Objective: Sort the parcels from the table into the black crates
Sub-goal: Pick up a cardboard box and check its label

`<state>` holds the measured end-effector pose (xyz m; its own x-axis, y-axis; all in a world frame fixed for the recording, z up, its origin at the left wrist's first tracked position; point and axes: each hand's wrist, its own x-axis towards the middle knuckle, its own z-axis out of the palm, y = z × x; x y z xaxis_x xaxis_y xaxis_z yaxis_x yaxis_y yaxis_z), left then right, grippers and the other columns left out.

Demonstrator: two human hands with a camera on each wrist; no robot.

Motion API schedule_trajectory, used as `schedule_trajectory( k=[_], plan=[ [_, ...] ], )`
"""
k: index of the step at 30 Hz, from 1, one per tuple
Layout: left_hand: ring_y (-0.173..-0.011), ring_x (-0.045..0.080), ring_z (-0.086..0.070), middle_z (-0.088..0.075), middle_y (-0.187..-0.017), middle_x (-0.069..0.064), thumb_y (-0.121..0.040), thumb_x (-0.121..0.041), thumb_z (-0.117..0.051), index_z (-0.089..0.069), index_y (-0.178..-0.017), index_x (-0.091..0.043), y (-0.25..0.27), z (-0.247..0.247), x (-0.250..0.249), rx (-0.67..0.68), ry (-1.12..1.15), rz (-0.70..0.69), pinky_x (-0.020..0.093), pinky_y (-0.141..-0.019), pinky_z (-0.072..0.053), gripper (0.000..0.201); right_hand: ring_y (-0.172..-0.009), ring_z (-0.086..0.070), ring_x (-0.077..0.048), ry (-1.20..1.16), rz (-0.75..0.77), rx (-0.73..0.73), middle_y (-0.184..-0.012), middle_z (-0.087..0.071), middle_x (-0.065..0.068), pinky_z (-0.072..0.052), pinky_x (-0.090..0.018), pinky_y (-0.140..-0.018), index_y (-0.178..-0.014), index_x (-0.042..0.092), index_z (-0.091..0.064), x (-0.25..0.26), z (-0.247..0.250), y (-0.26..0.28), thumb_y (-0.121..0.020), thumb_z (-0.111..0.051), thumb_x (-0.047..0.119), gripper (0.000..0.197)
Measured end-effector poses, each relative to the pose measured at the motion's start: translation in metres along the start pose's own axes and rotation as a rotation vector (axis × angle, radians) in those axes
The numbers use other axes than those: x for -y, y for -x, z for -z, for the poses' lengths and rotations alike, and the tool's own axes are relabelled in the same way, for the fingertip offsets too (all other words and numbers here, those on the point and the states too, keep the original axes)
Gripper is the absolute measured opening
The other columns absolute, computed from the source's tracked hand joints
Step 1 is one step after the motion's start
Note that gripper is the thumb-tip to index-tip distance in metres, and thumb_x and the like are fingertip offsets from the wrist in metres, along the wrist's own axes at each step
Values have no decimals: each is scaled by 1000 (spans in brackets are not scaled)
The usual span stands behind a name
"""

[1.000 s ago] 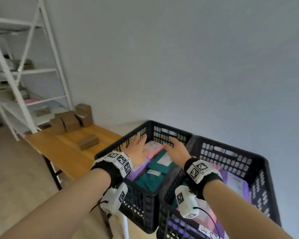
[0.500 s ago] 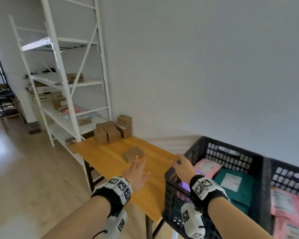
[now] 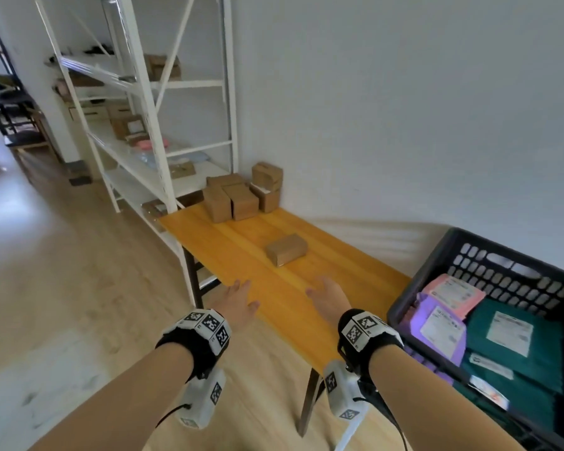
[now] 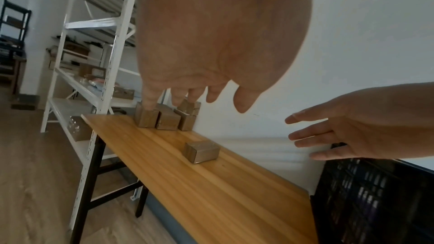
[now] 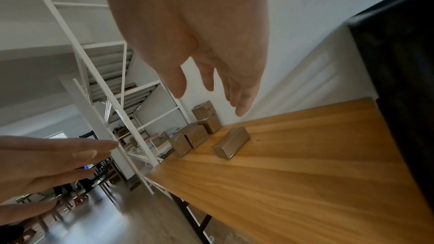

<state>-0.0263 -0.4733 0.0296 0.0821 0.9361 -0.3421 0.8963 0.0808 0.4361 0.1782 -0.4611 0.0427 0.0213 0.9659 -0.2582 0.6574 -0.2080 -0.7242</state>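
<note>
Head view, near to far: left hand [image 3: 236, 302] and right hand [image 3: 331, 299] hovering over the near end of the wooden table [image 3: 274, 288], fingers spread and relaxed, grasping nothing. Lying alone just beyond: one brown parcel [image 3: 286, 249]. Standing at the far end against the wall: a cluster of brown parcels [image 3: 241, 196], perhaps five. Sitting at right: black crate [image 3: 437, 265] holding pink, purple and green mailers [image 3: 515, 336].

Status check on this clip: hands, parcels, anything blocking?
Left hand and right hand open, empty, over the table. Lone cardboard box ahead, untouched. Black crate at right holds mailers. Path clear.
</note>
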Motion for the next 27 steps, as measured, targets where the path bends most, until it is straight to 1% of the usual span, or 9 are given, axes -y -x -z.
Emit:
schedule_trajectory(
  k=[3,8,12,15,17,20,21,23,27],
  plan=[
    [-147,23,-3,3,-160,6,-100,-38,-38,-5,-153,-17,-46,3,16,33,4,12,44,-116,-21,66,-139,-32,-27,-3,-2,28,-156,-23,-7,-35,-35,-106,-151,14,-20,9,-13,-43,-101,-45,31,58],
    [-145,26,-15,2,-160,7,-101,-35,-37,-4,-152,-15,-131,24,13,65,-15,68,43,-112,-30,64,-140,-31,-26,-31,-21,60,-156,-23,-5,-35,-38,-109,-150,15,-21,22,-24,-118,-102,-44,29,55],
    [-146,26,-10,1,-160,8,-102,-35,-37,-3,-152,-13,-189,35,7,101,-20,49,41,-115,-24,64,-134,-39,-27,-28,-92,76,-151,-34,-7,-39,-34,-100,-148,12,-27,29,-28,-173,-101,-43,28,52],
    [-147,24,-7,0,-160,8,-101,-36,-37,-5,-152,-13,-230,45,11,121,-59,27,41,-116,-22,65,-132,-41,-27,-54,-143,112,-151,-34,-6,-40,-31,-94,-149,15,-24,33,-31,-210,-101,-43,28,53],
    [-147,24,-6,2,-160,7,-101,-35,-37,-4,-152,-13,-254,53,16,145,-29,39,41,-117,-21,65,-126,-47,-27,-79,-174,121,-148,-39,-7,-43,-32,-90,-148,15,-26,34,-38,-231,-101,-44,27,52],
    [-146,25,-10,4,-160,6,-102,-34,-37,-4,-152,-14,-287,60,23,179,14,45,40,-115,-23,64,-106,-59,-26,-75,-191,124,-139,-49,-8,-51,-39,-83,-150,16,-24,37,-44,-256,-100,-46,26,56],
    [-146,25,-12,4,-160,5,-102,-34,-36,-4,-152,-14,-301,61,27,192,25,52,39,-114,-25,63,-104,-61,-28,-82,-205,126,-135,-52,-9,-52,-41,-85,-150,16,-22,37,-47,-264,-100,-46,26,57],
    [-145,26,-15,4,-160,4,-102,-34,-36,-4,-152,-15,-319,60,30,219,25,64,38,-112,-28,63,-110,-60,-32,-100,-241,130,-132,-55,-11,-52,-44,-90,-151,16,-20,36,-49,-275,-100,-47,23,58],
    [-144,26,-19,7,-160,3,-102,-35,-35,-3,-152,-17,-371,54,35,337,31,34,37,-109,-32,63,-90,-64,-29,-168,-367,80,-125,-58,-11,-54,-41,-80,-152,16,-17,31,-61,-311,-99,-47,23,61]
  ],
)
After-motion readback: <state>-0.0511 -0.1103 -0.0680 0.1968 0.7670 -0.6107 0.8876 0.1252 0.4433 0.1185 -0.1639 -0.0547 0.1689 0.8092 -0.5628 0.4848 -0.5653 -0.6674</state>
